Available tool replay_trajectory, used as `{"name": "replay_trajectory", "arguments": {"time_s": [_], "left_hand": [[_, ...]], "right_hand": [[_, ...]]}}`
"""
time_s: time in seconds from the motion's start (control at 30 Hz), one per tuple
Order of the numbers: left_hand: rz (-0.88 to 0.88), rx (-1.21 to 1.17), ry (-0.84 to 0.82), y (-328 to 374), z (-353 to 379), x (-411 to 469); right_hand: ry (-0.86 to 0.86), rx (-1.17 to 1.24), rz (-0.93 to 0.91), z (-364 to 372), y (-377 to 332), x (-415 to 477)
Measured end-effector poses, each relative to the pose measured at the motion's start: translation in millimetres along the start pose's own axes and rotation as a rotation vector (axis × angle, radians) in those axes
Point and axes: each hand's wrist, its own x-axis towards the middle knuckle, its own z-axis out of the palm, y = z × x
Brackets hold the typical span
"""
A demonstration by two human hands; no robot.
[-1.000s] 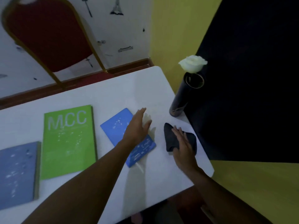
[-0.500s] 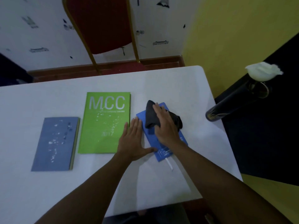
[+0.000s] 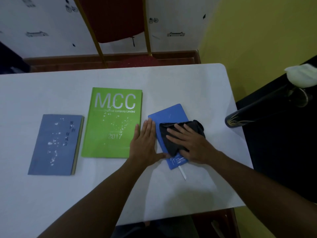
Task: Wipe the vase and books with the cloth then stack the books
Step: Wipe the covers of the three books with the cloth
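Three books lie flat on the white table [image 3: 180, 79]. A grey-blue book [image 3: 51, 152] speckled with white sits at the left, a green "MCC" book [image 3: 111, 124] with white specks in the middle, a small blue notebook [image 3: 169, 114] at the right. My right hand [image 3: 192, 143] presses a dark cloth [image 3: 171, 140] flat onto the notebook's lower half. My left hand [image 3: 145, 143] lies flat, fingers spread, against the notebook's left edge. A dark tall vase [image 3: 253, 112] with a white rose [image 3: 301, 78] stands at the table's right edge.
A red chair [image 3: 111, 19] with gold legs stands beyond the table's far edge. A yellow wall rises at the right. A white ribbon marker [image 3: 182, 172] sticks out of the notebook's near end.
My right hand picked the cloth off the table and brought it onto the blue notebook, then slid it toward me. My left hand shifted to the notebook's left edge.
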Motion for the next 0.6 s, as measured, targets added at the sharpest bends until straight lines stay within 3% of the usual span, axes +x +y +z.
{"name": "replay_trajectory", "arguments": {"time_s": [0.23,0.47,0.6], "left_hand": [[-0.001,0.011,-0.031,-0.7,1.1,1.4],[0.034,0.028,-0.004,-4.7,-2.6,-0.6],[0.02,0.027,-0.029,-3.7,-1.5,0.8]], "right_hand": [[-0.011,0.06,0.28,-11.1,9.8,75.7],[-0.08,0.172,-0.066,-8.9,-14.8,-9.9],[-0.104,0.128,-0.12,-19.2,6.0,-28.7]]}}
